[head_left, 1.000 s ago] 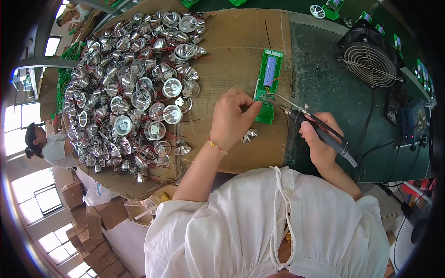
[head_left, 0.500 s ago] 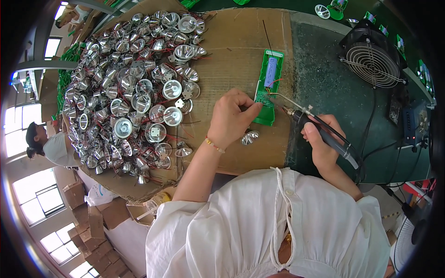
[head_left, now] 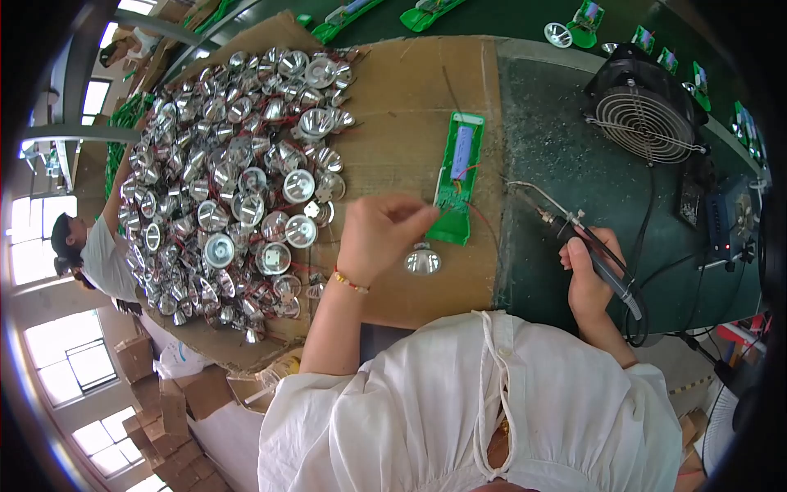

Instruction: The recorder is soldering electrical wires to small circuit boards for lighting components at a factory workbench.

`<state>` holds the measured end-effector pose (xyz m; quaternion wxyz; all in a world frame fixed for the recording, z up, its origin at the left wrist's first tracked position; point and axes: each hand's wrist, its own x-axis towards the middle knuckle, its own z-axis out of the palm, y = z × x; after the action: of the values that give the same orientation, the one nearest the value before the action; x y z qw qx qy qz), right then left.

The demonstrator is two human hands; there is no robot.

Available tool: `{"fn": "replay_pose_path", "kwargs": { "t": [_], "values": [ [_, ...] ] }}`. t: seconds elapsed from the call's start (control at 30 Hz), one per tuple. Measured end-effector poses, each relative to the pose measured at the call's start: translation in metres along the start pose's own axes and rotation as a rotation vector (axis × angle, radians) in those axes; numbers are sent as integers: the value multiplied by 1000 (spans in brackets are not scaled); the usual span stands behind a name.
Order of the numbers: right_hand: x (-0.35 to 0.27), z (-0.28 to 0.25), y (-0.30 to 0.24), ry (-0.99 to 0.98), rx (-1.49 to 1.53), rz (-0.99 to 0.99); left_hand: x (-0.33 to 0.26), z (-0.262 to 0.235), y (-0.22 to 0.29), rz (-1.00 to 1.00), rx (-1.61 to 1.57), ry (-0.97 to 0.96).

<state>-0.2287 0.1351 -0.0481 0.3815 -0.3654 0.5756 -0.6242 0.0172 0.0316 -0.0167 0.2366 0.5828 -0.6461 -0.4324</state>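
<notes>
A long green plastic housing (head_left: 456,223) lies on the cardboard sheet, holding a lilac cylindrical battery cell (head_left: 462,151) and a small green circuit board (head_left: 453,197). Thin red wires come off the board. By the housing's lower left edge is my left hand (head_left: 379,238), thumb and fingertips pinched together; whatever is between them cannot be made out. Just below those fingers rests a shiny lamp reflector (head_left: 423,261). My right hand (head_left: 592,266) grips the handle of a soldering iron (head_left: 594,258), which has a thin bent metal tube alongside it. Its tip points toward the board but stays apart from it.
A large heap of silver reflectors with red wires (head_left: 238,197) covers the left of the cardboard (head_left: 393,90). At the right stand a caged black fan (head_left: 643,123) and a blue control box (head_left: 730,217) with cables. More green housings (head_left: 430,11) line the far side. Co-workers are at the left.
The soldering iron in my right hand has drawn back to the right, away from the board. My left hand has shifted left and slightly nearer to me. The whole view has moved a little.
</notes>
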Motion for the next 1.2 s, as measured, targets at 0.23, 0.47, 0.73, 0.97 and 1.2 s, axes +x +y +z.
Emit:
{"fn": "replay_pose_path", "kwargs": {
  "t": [0.23,0.47,0.73,0.97,1.2],
  "values": [
    [9,-10,9,31,-67,78,129,35,44,299,425,-1],
    [9,-12,11,-30,-150,93,286,15,68,471,517,621],
    [9,-13,15,-65,-117,88,207,-11,53,386,655,208],
    [12,-8,7,6,-51,96,7,23,24,296,503,222],
    [8,-4,14,37,-30,35,-50,-28,-1,141,631,376]
  ]
}}
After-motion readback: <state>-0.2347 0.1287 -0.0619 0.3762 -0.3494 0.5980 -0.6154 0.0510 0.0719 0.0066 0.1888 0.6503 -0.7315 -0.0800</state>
